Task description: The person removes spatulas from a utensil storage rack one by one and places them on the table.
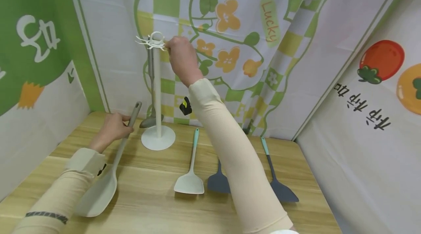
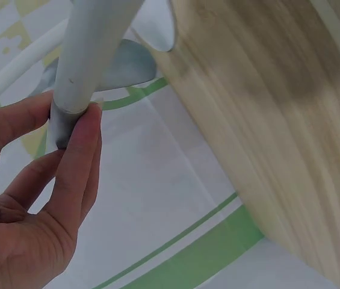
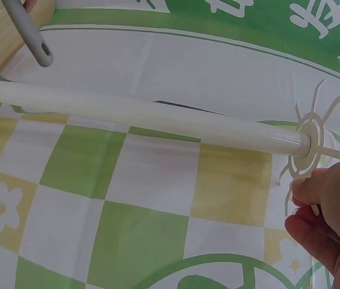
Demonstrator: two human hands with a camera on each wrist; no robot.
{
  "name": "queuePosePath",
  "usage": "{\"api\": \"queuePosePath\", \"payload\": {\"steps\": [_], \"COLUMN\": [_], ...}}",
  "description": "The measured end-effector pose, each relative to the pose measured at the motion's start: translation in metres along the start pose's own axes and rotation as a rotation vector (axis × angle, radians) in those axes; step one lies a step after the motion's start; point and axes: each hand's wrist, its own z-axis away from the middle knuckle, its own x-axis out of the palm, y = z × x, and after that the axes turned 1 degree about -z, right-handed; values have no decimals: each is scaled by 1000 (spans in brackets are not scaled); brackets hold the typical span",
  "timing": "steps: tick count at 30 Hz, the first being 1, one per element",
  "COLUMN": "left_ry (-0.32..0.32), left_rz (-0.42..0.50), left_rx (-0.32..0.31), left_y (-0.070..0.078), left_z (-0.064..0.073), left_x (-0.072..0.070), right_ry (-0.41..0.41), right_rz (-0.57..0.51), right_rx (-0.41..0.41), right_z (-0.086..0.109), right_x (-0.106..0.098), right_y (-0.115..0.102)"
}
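My left hand (image 1: 113, 130) pinches the grey handle (image 1: 134, 114) of a large beige spatula (image 1: 100, 194) between thumb and fingers. Its broad blade lies low over the tabletop, partly behind my forearm. In the left wrist view, fingertips wrap the handle's darker end (image 2: 67, 127). Higher up, my right hand (image 1: 184, 58) pinches one hook of a white utensil stand (image 1: 158, 91). The right wrist view shows thumb and finger at the hook ring (image 3: 307, 147) on top of the pole (image 3: 218, 129). A grey ladle (image 1: 151, 80) hangs behind the pole, its bowl near the round base (image 1: 158, 142).
A beige turner with a mint handle (image 1: 189, 184) lies mid-table. Right of it is a dark turner (image 1: 218, 183), partly covered by my right sleeve, and another dark turner (image 1: 282, 192). Printed cloth walls (image 1: 108, 44) surround the wooden table (image 1: 148, 190).
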Motion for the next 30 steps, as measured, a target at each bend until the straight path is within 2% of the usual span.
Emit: {"api": "queuePosePath", "payload": {"steps": [7, 14, 30], "left_ry": [-35, -77, -77], "left_rz": [3, 3, -46], "left_rx": [-27, -54, -29], "left_y": [-13, -16, -22], "left_z": [1, -1, 0], "left_x": [4, 8, 16], "right_ry": [-2, -12, -2], "right_rz": [-6, -4, 13], "right_rx": [-11, 9, -16], "right_z": [-1, -1, 0], "right_x": [1, 1, 1], "right_y": [-1, 0, 1]}}
